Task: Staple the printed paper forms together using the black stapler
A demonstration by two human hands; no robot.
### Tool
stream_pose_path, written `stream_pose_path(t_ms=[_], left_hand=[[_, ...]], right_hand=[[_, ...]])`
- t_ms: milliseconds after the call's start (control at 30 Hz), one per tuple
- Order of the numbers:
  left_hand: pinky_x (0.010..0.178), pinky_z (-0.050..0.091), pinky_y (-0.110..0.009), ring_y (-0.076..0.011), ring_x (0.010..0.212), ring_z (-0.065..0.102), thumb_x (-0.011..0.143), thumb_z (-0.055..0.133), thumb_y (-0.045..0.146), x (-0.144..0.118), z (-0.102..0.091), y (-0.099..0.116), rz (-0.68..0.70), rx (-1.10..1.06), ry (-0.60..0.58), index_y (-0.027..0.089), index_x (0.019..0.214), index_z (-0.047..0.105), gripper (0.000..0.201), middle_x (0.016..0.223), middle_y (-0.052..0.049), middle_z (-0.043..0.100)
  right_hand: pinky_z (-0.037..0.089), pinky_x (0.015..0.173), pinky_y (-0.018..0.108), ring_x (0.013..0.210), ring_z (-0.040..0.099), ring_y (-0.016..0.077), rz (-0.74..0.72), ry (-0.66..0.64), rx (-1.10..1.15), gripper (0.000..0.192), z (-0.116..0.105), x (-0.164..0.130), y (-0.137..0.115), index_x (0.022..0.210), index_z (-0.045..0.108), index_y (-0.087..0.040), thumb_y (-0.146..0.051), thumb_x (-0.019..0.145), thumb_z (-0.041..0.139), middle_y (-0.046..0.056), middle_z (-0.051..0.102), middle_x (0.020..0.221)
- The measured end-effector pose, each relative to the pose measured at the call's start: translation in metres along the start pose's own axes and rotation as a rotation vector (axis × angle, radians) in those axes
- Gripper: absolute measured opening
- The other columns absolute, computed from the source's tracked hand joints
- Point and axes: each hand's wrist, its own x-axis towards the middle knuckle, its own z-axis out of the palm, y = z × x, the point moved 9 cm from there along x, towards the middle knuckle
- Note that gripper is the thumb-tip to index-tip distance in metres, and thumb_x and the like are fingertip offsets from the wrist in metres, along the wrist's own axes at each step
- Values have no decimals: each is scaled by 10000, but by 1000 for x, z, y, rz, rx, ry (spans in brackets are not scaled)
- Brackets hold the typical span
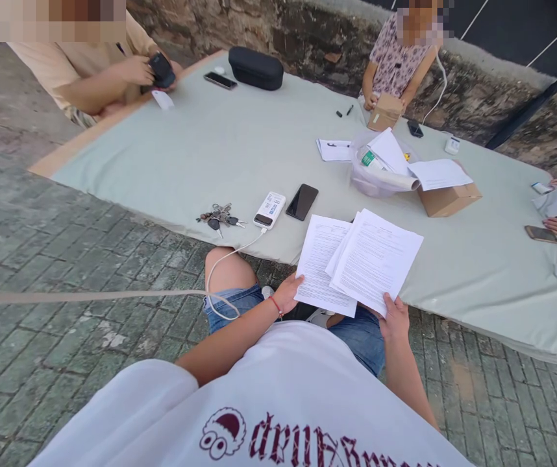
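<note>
Printed sheets of paper (378, 256) are fanned out above my lap at the table's near edge. My left hand (288, 293) pinches the lower left edge of the leftmost sheet (324, 266), its thumb on top. With its thumb over the paper, my right hand (395, 318) grips the lower right corner of the front sheet; its other fingers are mostly beneath. The sheets overlap in the middle, and their upper parts reach over the tablecloth. Just beyond them lies a dark phone (302, 202). A white power bank (269, 210) with a cable sits left of the phone.
Keys (220, 217) lie near the table edge. A plastic basin (373, 181) with papers stands beside a cardboard box (448, 198). Farther back are a black case (256, 68) and another phone (220, 80). Co-workers sit at the far left, the back and the right. A cable (88, 297) crosses my left side.
</note>
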Motion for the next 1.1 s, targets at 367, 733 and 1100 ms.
stream_pose_path(t_ms=[367, 733, 1100], left_hand=[[981, 540, -438, -291, 1044, 729, 800, 841, 460, 0, -4, -1, -7, 63, 118, 158, 1181, 739, 497, 1146, -120, 794], [1091, 502, -493, -313, 1133, 719, 808, 837, 424, 2, -14, -3, 14, 13, 122, 122, 1218, 716, 523, 1214, -156, 768], [1171, 445, -549, -338, 1233, 688, 841, 812, 379, 2, -18, -4, 54, 9, 163, 114, 1197, 710, 456, 1284, -183, 742]], right_hand=[[597, 1024, 514, 1208, 696, 328, 55, -269, -101, 540, 42, -30, 20, 1246, 740, -271, -550, 788, 806, 55, 737, 1315], [591, 969, 493, 1152, 695, 324, 37, -320, -237, 545, 60, -41, 20, 1234, 737, -258, -612, 820, 740, 71, 751, 1267], [562, 876, 429, 1001, 675, 285, -111, -74, -357, 523, 41, -28, 8, 1108, 643, -234, -671, 822, 649, 80, 748, 1087]])
